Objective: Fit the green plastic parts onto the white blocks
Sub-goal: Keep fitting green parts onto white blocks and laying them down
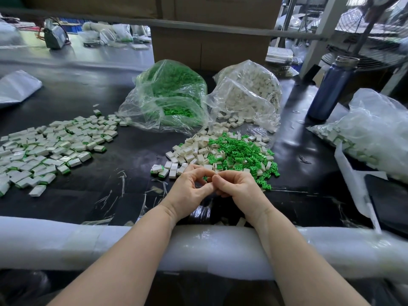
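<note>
My left hand and my right hand meet at the near edge of the mixed pile, fingers curled. Their fingertips pinch a small white block between them, mostly hidden. A speck of green part shows inside the loop of my left thumb and finger. Just beyond lies a heap of loose green parts mixed with loose white blocks. Finished white blocks with green inserts spread over the left of the black table, and two more lie beside my left hand.
Two open clear bags stand behind the pile: green parts and white blocks. A blue bottle stands at right, with another filled bag beyond it. A white foam-wrapped rail runs along the near table edge. Cardboard boxes stand behind.
</note>
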The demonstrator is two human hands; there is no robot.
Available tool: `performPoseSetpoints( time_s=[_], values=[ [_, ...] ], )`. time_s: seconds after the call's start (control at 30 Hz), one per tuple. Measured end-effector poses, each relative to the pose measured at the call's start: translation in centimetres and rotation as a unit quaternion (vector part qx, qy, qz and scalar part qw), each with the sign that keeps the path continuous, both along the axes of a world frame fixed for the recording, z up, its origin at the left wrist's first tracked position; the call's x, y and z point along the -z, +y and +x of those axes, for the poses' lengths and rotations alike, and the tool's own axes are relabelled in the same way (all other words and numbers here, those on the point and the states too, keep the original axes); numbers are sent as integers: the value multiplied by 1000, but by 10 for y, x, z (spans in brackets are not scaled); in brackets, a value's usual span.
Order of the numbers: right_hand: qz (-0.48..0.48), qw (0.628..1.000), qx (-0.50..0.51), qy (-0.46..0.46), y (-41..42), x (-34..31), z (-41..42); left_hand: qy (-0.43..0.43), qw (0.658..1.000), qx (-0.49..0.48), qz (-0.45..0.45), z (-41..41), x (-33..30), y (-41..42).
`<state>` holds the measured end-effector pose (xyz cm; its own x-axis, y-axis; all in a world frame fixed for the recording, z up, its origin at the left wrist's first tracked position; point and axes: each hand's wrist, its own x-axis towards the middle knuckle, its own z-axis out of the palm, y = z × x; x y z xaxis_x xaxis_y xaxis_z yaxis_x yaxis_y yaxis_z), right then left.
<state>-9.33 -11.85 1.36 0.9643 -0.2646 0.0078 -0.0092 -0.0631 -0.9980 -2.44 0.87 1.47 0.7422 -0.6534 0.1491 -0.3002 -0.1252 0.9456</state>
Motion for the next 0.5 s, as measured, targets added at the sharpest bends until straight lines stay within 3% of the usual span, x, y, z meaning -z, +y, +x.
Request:
performPoseSetpoints(
  time_s=[0.17, 0.5],
  values=[
    [61, 998, -5, 3, 0, -2, -2, -13, 1000, 9, 9, 0, 0, 0],
    [86, 996, 2, 5, 1, -4, -2, -55, 997, 22, 41, -1, 2, -2]
  ],
)
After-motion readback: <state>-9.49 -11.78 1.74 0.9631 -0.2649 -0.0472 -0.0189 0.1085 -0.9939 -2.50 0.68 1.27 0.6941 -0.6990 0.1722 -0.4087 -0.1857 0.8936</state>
